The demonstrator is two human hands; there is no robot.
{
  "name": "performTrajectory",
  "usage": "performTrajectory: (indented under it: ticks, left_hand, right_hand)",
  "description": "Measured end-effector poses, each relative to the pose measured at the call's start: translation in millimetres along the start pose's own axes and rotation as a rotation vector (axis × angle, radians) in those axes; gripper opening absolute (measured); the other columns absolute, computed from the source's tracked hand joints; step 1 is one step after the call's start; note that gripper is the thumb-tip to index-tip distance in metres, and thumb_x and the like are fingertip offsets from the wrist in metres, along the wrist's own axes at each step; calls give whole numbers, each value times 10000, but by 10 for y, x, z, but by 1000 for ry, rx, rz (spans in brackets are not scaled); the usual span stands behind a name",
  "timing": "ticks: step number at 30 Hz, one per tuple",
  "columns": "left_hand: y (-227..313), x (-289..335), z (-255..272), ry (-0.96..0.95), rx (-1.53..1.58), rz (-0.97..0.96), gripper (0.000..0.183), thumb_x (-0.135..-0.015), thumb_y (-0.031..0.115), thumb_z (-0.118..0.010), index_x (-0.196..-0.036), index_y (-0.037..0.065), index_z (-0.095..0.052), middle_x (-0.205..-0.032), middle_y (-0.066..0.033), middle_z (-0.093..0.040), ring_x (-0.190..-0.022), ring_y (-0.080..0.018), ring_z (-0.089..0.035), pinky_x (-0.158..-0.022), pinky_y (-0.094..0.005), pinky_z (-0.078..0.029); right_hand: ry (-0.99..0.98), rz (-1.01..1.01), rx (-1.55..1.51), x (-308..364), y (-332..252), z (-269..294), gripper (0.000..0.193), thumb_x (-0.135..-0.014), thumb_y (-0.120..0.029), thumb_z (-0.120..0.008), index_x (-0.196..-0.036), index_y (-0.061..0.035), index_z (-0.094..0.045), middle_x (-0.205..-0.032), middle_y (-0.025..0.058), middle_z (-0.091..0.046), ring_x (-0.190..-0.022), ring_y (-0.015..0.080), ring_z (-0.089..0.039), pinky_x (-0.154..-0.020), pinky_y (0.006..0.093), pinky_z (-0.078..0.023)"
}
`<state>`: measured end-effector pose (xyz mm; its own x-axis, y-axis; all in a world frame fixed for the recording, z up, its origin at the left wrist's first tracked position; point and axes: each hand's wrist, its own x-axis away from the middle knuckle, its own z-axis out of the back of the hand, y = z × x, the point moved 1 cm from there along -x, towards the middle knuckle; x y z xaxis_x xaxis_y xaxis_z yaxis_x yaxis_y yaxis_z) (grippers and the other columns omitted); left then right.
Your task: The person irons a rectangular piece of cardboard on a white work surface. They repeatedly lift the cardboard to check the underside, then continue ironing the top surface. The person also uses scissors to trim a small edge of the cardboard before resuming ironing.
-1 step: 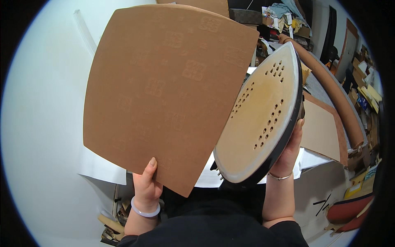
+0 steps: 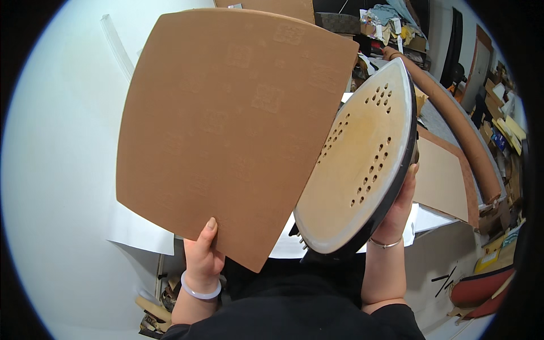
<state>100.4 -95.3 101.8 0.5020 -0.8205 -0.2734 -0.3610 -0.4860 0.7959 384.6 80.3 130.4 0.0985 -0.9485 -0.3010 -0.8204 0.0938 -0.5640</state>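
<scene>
My left hand (image 2: 205, 258) pinches the lower edge of a large brown leather-like sheet (image 2: 226, 130), thumb on the face towards me. Faint square patterned marks show in the sheet's surface, and its sides curve. In my right hand (image 2: 396, 218) is a clothes iron (image 2: 354, 164), tilted up with its pointed tip away from me. The yellowed soleplate with its groups of steam holes faces me. Most of my right fingers are hidden behind the iron. The iron's left edge lies close beside the sheet's right edge; I cannot tell whether they touch.
White paper (image 2: 141, 229) lies on the surface beneath. To the right, a beige panel (image 2: 442, 181) rests on a brown sheet, near a long brown roll (image 2: 453, 124). Cloths and boxes (image 2: 391, 28) crowd the far right. Red rolled material (image 2: 481, 292) is low at the right.
The sheet has shifted very slightly to the right and tilted a little, and its patterned marks look fainter. The iron is almost unmoved; both hands keep their hold.
</scene>
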Motion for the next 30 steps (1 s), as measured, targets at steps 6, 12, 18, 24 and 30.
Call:
performTrajectory:
  ticks: [6,12,18,24,30]
  left_hand:
    - [-94,-20,-49,-44,59,146,473,-1036,112,-634,-1475,-11,-510,-1394,-151,-647,-1258,-284,-674,-1044,-442,-587]
    - [-112,9,-98,-39,87,270,517,-1005,81,-641,-1486,-20,-481,-1395,-164,-640,-1251,-296,-680,-1055,-447,-586]
    - [-120,22,-67,-67,137,296,527,-996,69,-639,-1487,-28,-473,-1381,-184,-643,-1245,-307,-684,-1034,-456,-603]
    - [-74,43,116,-28,246,237,544,-997,85,-633,-1498,-43,-464,-1386,-200,-642,-1250,-324,-681,-1029,-459,-607]
    - [248,-108,372,118,-129,-163,529,-1015,52,-655,-1513,-13,-488,-1455,-151,-616,-1312,-288,-630,-1091,-435,-537]
  right_hand:
    - [-47,-32,-95,105,-7,-44,552,-1138,-487,-474,-1437,-34,-575,-1278,112,-730,-1106,209,-726,-968,371,-599]
    - [-110,-46,-60,190,25,-59,584,-1111,-522,-520,-1398,-21,-609,-1293,110,-721,-1145,210,-704,-1005,372,-573]
    - [-5,-67,87,141,105,-120,448,-1100,-533,-550,-1118,-88,-589,-792,11,-609,-558,103,-532,-503,251,-434]
    - [-192,-96,85,27,220,-50,366,-1102,-471,-584,-1245,-139,-528,-804,4,-555,-528,102,-519,-501,256,-479]
    - [19,-32,130,-89,170,103,312,-1091,-431,-624,-1208,-156,-533,-833,2,-577,-575,90,-527,-514,249,-460]
